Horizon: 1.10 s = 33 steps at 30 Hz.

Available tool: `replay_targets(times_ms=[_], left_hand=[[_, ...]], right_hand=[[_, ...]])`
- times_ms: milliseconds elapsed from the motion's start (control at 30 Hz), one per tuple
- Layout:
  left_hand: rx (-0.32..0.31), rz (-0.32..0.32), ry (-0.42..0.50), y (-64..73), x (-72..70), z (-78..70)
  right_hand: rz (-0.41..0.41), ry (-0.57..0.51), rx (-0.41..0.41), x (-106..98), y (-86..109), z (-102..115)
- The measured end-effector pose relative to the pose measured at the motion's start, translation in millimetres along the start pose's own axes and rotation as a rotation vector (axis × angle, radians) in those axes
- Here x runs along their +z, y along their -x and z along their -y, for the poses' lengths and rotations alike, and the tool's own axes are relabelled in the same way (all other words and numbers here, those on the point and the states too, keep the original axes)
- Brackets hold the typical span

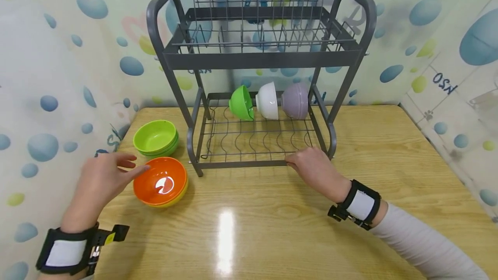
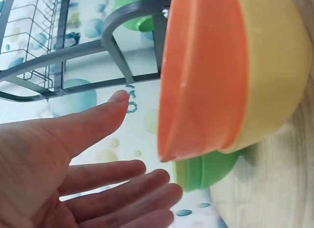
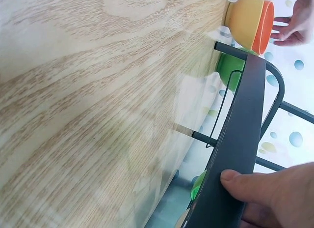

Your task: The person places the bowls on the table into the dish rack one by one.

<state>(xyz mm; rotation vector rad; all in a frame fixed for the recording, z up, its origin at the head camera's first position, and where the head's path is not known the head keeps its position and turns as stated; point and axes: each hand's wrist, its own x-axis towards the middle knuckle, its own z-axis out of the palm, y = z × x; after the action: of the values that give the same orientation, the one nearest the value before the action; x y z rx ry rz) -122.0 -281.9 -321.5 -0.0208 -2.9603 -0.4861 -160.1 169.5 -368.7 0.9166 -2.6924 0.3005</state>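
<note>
My left hand [image 1: 102, 180] hovers at the left of an orange bowl [image 1: 160, 180], its thumb and fingers spread apart with nothing between them. That orange bowl sits inside a yellow bowl [image 2: 274, 71]. Behind them stand stacked green bowls [image 1: 154, 136]. On the right, my right hand [image 1: 313, 172] pinches the lower front rail of a grey two-tier dish rack [image 1: 241, 164], with the thumb [image 3: 238, 181] on its front face. On the rack's lower tier, a green bowl [image 1: 241, 103], a white bowl [image 1: 267, 102] and a purple bowl [image 1: 295, 101] stand on their sides in a row.
The rack's upper wire tier [image 1: 264, 46] holds no bowls. A wooden table [image 1: 272, 228] carries everything, with a patterned wall [image 1: 97, 55] behind and at the sides. The rack's side handles [image 1: 155, 20] rise above the upper tier.
</note>
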Motion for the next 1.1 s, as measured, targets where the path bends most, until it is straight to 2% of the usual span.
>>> replay_targets(times_ms=[133,267,500,867,1100], left_hand=[[-0.04,0.117,-0.024,-1.5,7.6,1.5],[-0.063,0.172,-0.019,-2.4,13.0,-0.9],[-0.084,0.161,-0.009,-3.4,21.8,-6.0],[-0.121,0.154,-0.017,-4.8,23.6,-8.4],[-0.064,0.096,-0.032,-5.6,24.1,-11.5]], right_hand=[[-0.003,-0.002,-0.009,0.5,0.3,-0.8],[0.002,-0.002,-0.02,0.6,0.2,-0.2],[-0.001,0.004,-0.036,0.1,-0.3,0.3],[0.006,0.002,-0.014,0.5,-0.6,0.9],[0.012,0.007,-0.012,-0.8,-0.2,-0.1]])
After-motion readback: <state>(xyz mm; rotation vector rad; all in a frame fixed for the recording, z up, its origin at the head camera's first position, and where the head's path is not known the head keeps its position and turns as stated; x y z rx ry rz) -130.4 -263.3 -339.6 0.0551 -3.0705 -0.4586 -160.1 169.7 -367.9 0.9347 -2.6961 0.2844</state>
